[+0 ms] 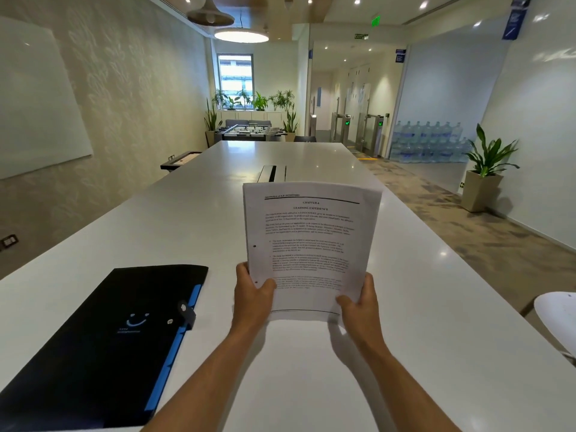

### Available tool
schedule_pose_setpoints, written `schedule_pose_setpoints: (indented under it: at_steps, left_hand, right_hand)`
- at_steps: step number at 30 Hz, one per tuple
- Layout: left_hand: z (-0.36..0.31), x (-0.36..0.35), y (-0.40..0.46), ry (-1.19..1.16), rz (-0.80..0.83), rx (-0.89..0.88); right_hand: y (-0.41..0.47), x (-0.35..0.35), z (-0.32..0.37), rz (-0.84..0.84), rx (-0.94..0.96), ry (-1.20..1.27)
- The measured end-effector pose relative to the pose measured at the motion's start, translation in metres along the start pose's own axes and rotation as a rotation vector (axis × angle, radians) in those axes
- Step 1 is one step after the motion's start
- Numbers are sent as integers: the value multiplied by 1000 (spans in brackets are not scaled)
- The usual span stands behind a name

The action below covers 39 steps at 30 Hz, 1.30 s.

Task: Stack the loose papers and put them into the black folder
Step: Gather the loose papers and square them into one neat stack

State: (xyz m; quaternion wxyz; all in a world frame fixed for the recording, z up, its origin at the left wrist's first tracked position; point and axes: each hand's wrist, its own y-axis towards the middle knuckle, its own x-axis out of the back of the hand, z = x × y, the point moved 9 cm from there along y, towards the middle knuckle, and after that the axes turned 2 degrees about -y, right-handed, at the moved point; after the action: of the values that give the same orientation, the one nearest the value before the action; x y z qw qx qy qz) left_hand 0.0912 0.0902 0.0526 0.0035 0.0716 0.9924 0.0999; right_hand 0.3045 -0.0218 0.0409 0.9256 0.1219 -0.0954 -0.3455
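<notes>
A stack of printed white papers (308, 241) stands upright above the white table (405, 291), its lower edge near the tabletop. My left hand (252, 294) grips the stack's lower left edge and my right hand (358, 304) grips its lower right edge, thumbs on the front page. The black folder (103, 347) lies closed on the table to the left of my hands, with a blue strip along its right side and a snap tab.
A black cable slot (272, 173) is set into the table beyond the papers. A white chair (558, 319) stands at the table's right edge. A potted plant (483, 179) is on the floor at the right.
</notes>
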Motion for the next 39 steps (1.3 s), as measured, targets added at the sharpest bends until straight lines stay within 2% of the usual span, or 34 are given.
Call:
schedule_pose_setpoints:
  at_steps: [9, 13, 21, 25, 33, 39]
  left_hand:
    - [6, 3, -3, 86, -41, -38]
    - [12, 7, -8, 166, -34, -63]
    - [33, 12, -26, 216, 40, -76]
    - [29, 21, -17, 341, 67, -62]
    - [55, 35, -27, 597, 71, 132]
    - [52, 33, -32, 821, 56, 113]
  right_hand:
    - [-5, 0, 7, -42, 37, -84]
    - [-18, -7, -5, 19, -19, -161]
    - [-36, -11, -6, -12, -80, -88]
    - [-37, -13, 6, 5, -60, -185]
    - [-52, -26, -24, 114, -236, -390]
    - [-47, -33, -29, 181, -234, -690]
